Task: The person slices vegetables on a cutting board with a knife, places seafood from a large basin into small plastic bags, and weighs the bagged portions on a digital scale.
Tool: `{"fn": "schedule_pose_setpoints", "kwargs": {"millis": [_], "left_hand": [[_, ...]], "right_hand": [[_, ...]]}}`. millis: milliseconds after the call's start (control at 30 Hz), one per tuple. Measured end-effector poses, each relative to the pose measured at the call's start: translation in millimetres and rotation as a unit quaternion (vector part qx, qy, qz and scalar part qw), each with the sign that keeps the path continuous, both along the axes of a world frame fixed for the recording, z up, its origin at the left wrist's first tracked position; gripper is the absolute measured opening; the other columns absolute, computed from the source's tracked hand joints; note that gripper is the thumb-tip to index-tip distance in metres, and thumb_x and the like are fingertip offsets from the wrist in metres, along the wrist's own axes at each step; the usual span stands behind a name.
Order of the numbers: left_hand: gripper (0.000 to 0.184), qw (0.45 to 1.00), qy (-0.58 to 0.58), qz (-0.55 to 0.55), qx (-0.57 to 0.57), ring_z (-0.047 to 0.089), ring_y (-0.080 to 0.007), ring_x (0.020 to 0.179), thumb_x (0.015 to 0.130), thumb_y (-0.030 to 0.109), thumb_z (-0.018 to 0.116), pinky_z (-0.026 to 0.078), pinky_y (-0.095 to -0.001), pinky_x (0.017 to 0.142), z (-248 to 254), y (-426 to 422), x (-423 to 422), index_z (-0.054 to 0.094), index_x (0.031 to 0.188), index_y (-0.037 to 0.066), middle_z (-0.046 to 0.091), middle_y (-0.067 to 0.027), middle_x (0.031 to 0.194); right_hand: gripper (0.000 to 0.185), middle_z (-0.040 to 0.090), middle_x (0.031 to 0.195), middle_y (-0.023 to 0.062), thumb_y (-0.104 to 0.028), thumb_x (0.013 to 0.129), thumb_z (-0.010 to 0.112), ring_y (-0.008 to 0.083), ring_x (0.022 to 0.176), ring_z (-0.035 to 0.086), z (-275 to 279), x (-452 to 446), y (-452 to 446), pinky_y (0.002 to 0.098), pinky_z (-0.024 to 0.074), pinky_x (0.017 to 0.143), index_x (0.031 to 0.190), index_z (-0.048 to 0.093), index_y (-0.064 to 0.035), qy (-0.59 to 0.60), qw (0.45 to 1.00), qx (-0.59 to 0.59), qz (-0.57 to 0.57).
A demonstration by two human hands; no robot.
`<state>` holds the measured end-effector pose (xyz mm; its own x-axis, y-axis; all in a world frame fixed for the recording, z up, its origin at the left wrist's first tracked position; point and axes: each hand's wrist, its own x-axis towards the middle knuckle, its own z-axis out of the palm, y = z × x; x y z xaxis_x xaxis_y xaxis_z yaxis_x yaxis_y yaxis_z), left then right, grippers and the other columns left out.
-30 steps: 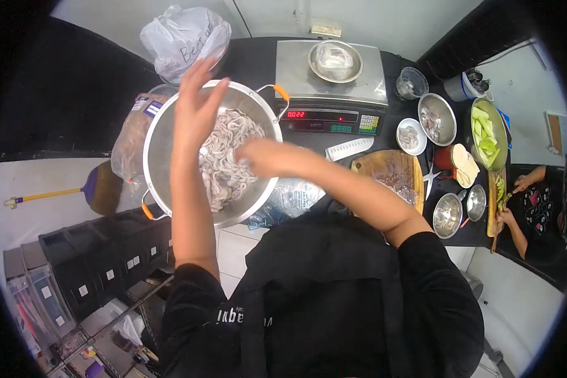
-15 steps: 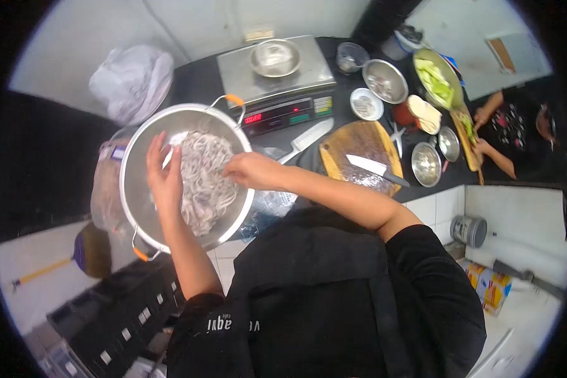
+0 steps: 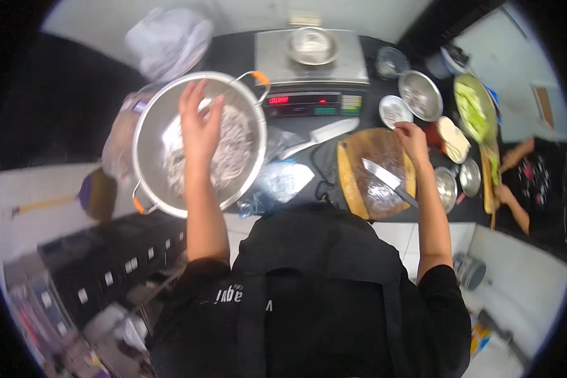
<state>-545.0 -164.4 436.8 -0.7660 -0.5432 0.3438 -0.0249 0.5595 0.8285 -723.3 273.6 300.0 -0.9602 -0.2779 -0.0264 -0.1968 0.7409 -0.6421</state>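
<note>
My left hand (image 3: 200,123) is over the large metal pot (image 3: 146,120), thumb and fingers apart, holding nothing. Inside the pot lies a heap of pale, greyish strips (image 3: 236,148) that look like cut squid. My right hand (image 3: 412,142) is beside the small white bowl (image 3: 395,113), its fingertips pinched together at the near right rim. Whether anything is between those fingertips is too small to make out. Pale contents show in the bowl. Below that hand, a knife (image 3: 384,175) lies on the round wooden cutting board (image 3: 353,189).
A digital scale (image 3: 277,75) carries a metal bowl (image 3: 312,57). A cleaver (image 3: 334,130) lies before it. Metal bowls (image 3: 420,94) and a basin of green vegetable pieces (image 3: 472,110) stand to the right, where another person's hands (image 3: 503,194) work at a board. Plastic bags (image 3: 170,44) flank the pot.
My right hand has left the strips in the pot and swung right to the small white bowl. My left hand stays over the pot. The whole view has shifted.
</note>
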Motion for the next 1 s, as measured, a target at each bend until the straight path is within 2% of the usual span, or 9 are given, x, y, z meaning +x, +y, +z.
{"fn": "schedule_pose_setpoints", "kwargs": {"millis": [100,133,267,333,400,533,633,933,1000], "left_hand": [[0.042,0.997,0.02,0.044,-0.06,0.049,-0.0313,0.117,0.084,0.016,0.066,0.051,-0.0377,0.087,18.4,3.6,6.3,0.056,0.123,0.008,0.037,-0.02,0.135],[0.042,0.996,0.017,0.054,-0.067,0.049,-0.0313,0.117,0.084,0.016,0.066,0.051,-0.0377,0.087,19.5,0.2,11.9,0.056,0.123,0.008,0.037,-0.02,0.135],[0.041,0.994,0.026,0.075,-0.072,0.049,-0.0312,0.117,0.084,0.016,0.065,0.051,-0.0379,0.087,15.9,-13.1,37.4,0.055,0.123,0.008,0.038,-0.0194,0.136],[0.041,0.993,-0.009,0.105,-0.061,0.049,-0.0307,0.117,0.085,0.016,0.065,0.05,-0.0377,0.088,9.0,-24.4,50.5,0.055,0.124,0.009,0.037,-0.0189,0.136],[0.042,0.992,-0.014,0.114,-0.043,0.049,-0.0303,0.117,0.085,0.016,0.064,0.05,-0.0376,0.088,3.6,-34.6,62.6,0.054,0.124,0.009,0.037,-0.0188,0.137],[0.042,0.991,-0.025,0.133,-0.017,0.049,-0.0294,0.117,0.085,0.015,0.064,0.049,-0.0376,0.09,-1.1,-57.5,88.7,0.054,0.125,0.009,0.035,-0.0182,0.138],[0.042,0.988,-0.026,0.153,-0.008,0.049,-0.0285,0.117,0.086,0.014,0.064,0.048,-0.0356,0.09,-9.4,-77.4,105.8,0.054,0.126,0.009,0.036,-0.0174,0.137],[0.041,0.992,0.001,0.12,0.033,0.048,-0.0249,0.118,0.085,0.016,0.065,0.047,-0.0346,0.09,-15.6,-90.0,85.7,0.055,0.124,0.009,0.038,-0.0152,0.136],[0.04,0.992,0.001,0.122,0.028,0.048,-0.0253,0.118,0.085,0.016,0.065,0.047,-0.0358,0.091,-3.9,-83.5,72.8,0.056,0.123,0.01,0.04,-0.0151,0.136]], "right_hand": [[0.02,0.068,0.086,0.0091,-0.011,0.084,0.063,0.0131,0.075,0.063,22.4,-4.8,-62.5,0.0264,0.0488,0.065,0.1,0.067,-0.0012,0.028,0.993,-0.076,0.086],[0.02,0.067,0.092,0.015,-0.013,0.083,0.063,0.0233,0.082,0.066,49.7,6.8,-99.0,0.0307,0.0502,0.074,0.098,0.067,-0.0018,0.008,0.992,-0.078,0.104],[0.017,0.065,0.095,0.014,-0.01,0.08,0.061,0.0291,0.083,0.064,71.0,47.2,-235.3,0.0362,0.0506,0.074,0.094,0.068,-0.0047,0.108,0.922,-0.141,0.345],[0.015,0.064,0.091,0.0166,-0.006,0.077,0.057,0.0321,0.084,0.063,54.6,69.0,-298.1,0.0379,0.0513,0.075,0.088,0.067,-0.004,0.139,0.879,-0.05,0.454],[0.016,0.062,0.086,0.0136,-0.005,0.075,0.056,0.0291,0.087,0.062,15.9,90.7,-357.8,0.0397,0.0507,0.077,0.087,0.067,-0.0039,0.148,0.873,0.026,0.463],[0.016,0.062,0.087,0.0139,-0.005,0.076,0.055,0.0299,0.091,0.06,14.2,112.6,-395.7,0.0392,0.0508,0.079,0.088,0.066,-0.003,0.204,0.878,0.069,0.427],[0.015,0.064,0.086,0.0169,-0.005,0.074,0.057,0.0302,0.083,0.065,-7.4,101.8,-411.2,0.0401,0.0537,0.074,0.085,0.066,-0.0028,0.203,0.835,0.066,0.506],[0.017,0.066,0.087,0.0192,-0.008,0.075,0.056,0.0324,0.087,0.065,5.3,96.2,-414.6,0.0402,0.0512,0.079,0.087,0.068,-0.0038,0.093,0.861,0.135,0.481],[0.019,0.066,0.084,0.0204,-0.011,0.075,0.06,0.0329,0.084,0.065,26.4,82.7,-409.7,0.0392,0.0518,0.076,0.09,0.069,-0.0043,0.006,0.892,0.067,0.446]]}}
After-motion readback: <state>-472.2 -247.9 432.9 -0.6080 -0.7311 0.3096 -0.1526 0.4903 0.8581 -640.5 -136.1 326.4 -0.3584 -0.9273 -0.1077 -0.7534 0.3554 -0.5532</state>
